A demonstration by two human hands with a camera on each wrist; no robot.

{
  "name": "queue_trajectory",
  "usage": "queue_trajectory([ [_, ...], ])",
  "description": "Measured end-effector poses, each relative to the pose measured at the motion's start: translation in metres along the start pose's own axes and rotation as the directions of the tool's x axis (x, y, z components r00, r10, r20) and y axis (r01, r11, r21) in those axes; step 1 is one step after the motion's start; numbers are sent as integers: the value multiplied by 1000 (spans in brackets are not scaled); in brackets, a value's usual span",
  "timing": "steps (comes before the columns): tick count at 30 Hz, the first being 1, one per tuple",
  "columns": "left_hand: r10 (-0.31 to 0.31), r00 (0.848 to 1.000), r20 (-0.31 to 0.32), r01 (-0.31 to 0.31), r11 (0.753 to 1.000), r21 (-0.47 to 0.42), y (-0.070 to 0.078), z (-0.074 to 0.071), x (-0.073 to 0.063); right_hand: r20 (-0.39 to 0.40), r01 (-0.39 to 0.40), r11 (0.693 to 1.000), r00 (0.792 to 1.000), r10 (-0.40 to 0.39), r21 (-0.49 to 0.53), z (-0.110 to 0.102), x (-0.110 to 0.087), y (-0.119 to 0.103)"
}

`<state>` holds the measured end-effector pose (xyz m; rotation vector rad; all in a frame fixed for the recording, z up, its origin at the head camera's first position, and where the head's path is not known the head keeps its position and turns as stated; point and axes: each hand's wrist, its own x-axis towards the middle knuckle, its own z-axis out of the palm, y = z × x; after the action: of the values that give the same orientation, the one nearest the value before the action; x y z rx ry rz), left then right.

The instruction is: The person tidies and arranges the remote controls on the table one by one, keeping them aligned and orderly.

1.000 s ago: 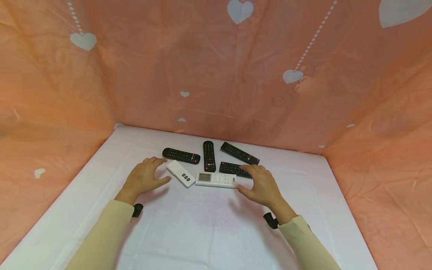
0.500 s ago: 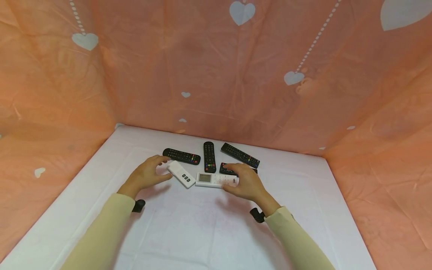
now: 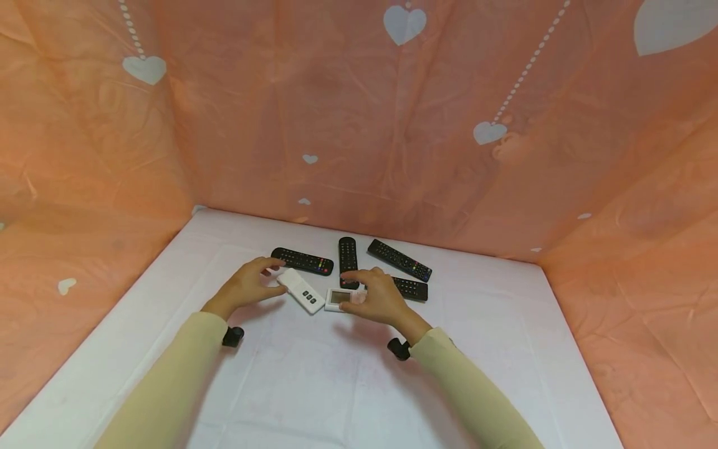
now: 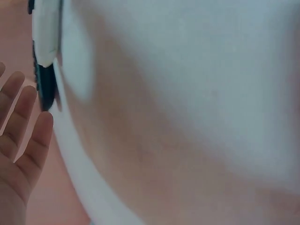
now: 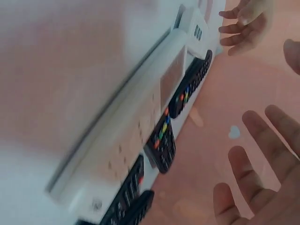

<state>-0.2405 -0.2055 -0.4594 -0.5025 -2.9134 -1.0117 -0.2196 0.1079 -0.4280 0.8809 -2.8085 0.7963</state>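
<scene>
My left hand (image 3: 247,287), thumb and fingers apart, is at the left end of a white remote control (image 3: 301,292) with three dark buttons. Its fingertips also overlap the near edge of a black remote (image 3: 305,262) in the head view. Over a longer white air-conditioner remote (image 3: 338,297) with a grey screen, my right hand (image 3: 381,299) hovers with fingers spread. That hand hides most of this remote in the head view; the right wrist view shows its button face (image 5: 126,136) with no fingers around it. Neither hand grips anything.
A black remote (image 3: 348,252) with coloured buttons stands lengthwise behind the white ones. Two more black ones, a slanted remote (image 3: 399,259) and a partly covered remote (image 3: 414,289), lie to the right. Orange cloth with hearts (image 3: 405,25) walls in the white table (image 3: 314,386).
My right hand has moved left from the air-conditioner remote's right end to over its screen end, uncovering the black remote behind. My left hand has shifted slightly right. The remotes stay in place.
</scene>
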Motion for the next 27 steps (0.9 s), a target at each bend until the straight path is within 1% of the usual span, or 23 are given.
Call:
queue_trajectory([
  [3,-11,1000,16,11,1000,-19,-4,1,3,20,-3,999,1000,3,41,8,6,-3],
  [7,-28,999,32,28,999,-23,-8,3,7,62,-7,1000,998,7,5,19,14,-7],
  [13,-32,999,25,32,999,-31,-8,3,13,129,-18,997,991,27,-71,33,25,-11],
  [15,-45,998,32,46,998,-40,-8,2,15,141,-15,996,990,28,-93,37,30,-12],
  [21,-72,996,57,75,995,-70,-7,3,16,167,-1,994,986,19,-108,48,40,-13],
  [24,-82,994,65,87,993,-82,-7,3,16,184,-6,992,982,31,-130,54,43,-12],
  [27,-98,992,82,105,990,-92,-8,4,17,204,-29,991,977,56,-133,60,46,-11],
])
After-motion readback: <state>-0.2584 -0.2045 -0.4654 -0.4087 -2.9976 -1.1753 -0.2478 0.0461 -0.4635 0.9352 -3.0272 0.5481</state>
